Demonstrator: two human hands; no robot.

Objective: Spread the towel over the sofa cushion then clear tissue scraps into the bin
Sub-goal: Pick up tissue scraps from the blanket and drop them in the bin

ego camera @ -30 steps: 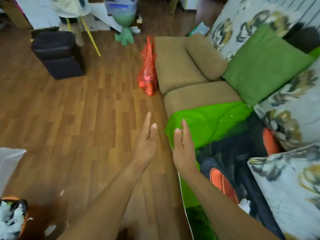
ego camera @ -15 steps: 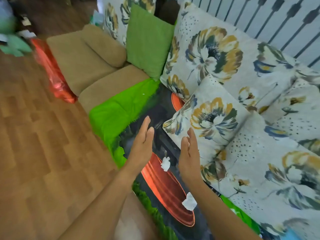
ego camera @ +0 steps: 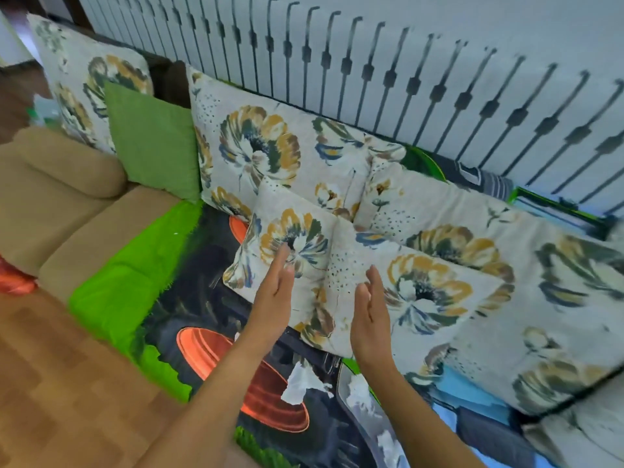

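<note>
No readable text, label, brand name, number or sign appears anywhere in the head view.

White tissue scraps (ego camera: 302, 383) on spread towel (ego camera: 162, 298)
</note>
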